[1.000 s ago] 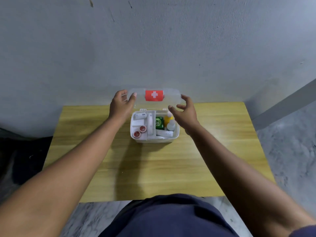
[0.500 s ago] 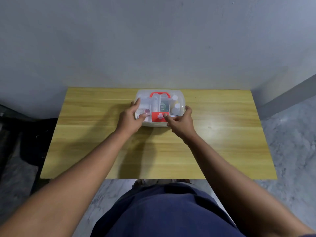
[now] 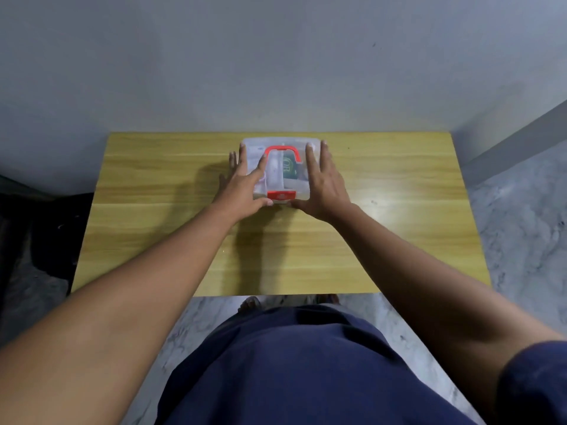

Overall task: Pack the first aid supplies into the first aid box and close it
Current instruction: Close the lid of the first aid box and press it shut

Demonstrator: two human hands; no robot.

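The first aid box [image 3: 280, 171] sits at the far middle of the wooden table [image 3: 399, 225] with its clear lid down. A red handle lies flat on the lid, and a red latch with a white cross faces me at the front edge. Through the lid I see a green packet and white supplies. My left hand [image 3: 244, 187] lies flat on the left part of the lid, thumb at the latch. My right hand [image 3: 322, 185] lies flat on the right part, thumb at the front edge. Both hands have their fingers spread.
The table stands against a grey wall [image 3: 276, 72]. Marble-patterned floor [image 3: 521, 225] lies to the right and under the table's near edge. A dark object [image 3: 46, 234] sits on the floor at the left. My dark blue clothing fills the bottom of the view.
The lid stood upright a second ago and now lies shut on the box. Both hands moved from the lid's edges to flat on top of it.
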